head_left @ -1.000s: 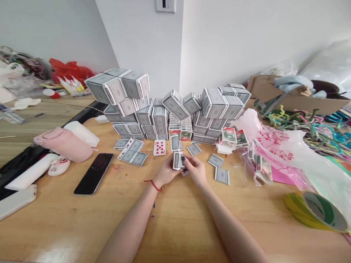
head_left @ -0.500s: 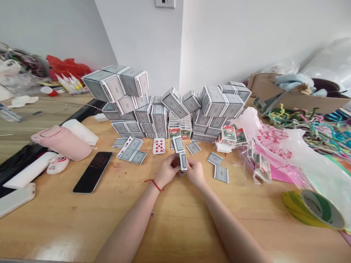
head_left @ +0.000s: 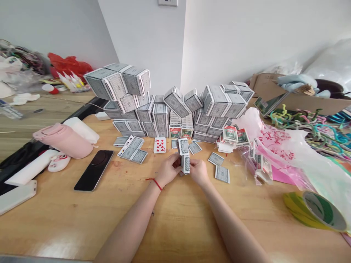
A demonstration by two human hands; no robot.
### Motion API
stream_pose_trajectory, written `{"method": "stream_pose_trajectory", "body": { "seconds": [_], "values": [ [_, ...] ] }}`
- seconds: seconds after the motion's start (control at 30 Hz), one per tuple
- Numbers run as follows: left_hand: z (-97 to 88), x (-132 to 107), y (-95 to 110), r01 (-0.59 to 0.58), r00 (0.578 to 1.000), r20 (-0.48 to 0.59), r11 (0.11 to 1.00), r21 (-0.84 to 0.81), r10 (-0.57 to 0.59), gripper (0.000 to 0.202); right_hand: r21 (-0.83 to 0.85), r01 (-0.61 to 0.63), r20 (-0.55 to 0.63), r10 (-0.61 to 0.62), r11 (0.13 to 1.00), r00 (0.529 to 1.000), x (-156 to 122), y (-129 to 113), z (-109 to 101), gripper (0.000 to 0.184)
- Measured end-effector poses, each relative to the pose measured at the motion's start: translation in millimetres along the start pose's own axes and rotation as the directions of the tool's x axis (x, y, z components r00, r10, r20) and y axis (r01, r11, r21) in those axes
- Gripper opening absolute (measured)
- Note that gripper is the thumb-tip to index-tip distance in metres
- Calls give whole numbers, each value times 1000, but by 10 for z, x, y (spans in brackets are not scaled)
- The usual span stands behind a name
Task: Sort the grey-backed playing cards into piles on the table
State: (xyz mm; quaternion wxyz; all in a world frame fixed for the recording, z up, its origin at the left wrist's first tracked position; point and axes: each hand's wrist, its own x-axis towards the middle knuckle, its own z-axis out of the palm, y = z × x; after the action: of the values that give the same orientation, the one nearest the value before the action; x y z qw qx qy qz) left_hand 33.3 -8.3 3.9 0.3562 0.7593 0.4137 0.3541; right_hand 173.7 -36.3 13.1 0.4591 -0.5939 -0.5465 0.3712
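in the head view the left hand (head_left: 169, 170) and right hand (head_left: 199, 171) both pinch a small card box (head_left: 186, 164) between them, upright just above the wooden table (head_left: 175, 219), near the stacked card boxes (head_left: 153, 113), its top flap raised. it looks light and thin-walled, easy to crush and a little slick, so the narrow side edges seem the best hold. the only clear marking is a face-up nine of hearts (head_left: 159, 145); print on the box and red writing on the pink bag (head_left: 274, 142) are too blurred to read.
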Motion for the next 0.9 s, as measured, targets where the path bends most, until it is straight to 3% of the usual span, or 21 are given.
{"method": "stream_pose_trajectory", "body": {
  "seconds": [0.13, 0.23, 0.43, 0.73, 0.9],
  "values": [
    [-2, 12, 1, -33, 999, 20, 998, 46, 32, 39, 128, -26, -134, 44, 991, 990, -6, 1, 23, 22],
    [-7, 12, 10, -64, 997, 39, 994, 86, 61, 48, 222, -51, -133, 82, 974, 988, 4, 11, 24, 24],
    [-15, -3, 14, -84, 996, 53, 987, 139, 77, 37, 250, -30, -122, 62, 968, 991, 22, 36, 0, 20],
    [-18, -11, 0, -101, 994, 57, 986, 133, 94, 26, 120, -46, -178, 67, 992, 982, 5, 20, 26, 10],
    [-8, -16, -8, -108, 993, 49, 988, 111, 103, 27, 32, 54, -183, -47, 998, 982, -1, 42, 25, 8]
  ]
}}
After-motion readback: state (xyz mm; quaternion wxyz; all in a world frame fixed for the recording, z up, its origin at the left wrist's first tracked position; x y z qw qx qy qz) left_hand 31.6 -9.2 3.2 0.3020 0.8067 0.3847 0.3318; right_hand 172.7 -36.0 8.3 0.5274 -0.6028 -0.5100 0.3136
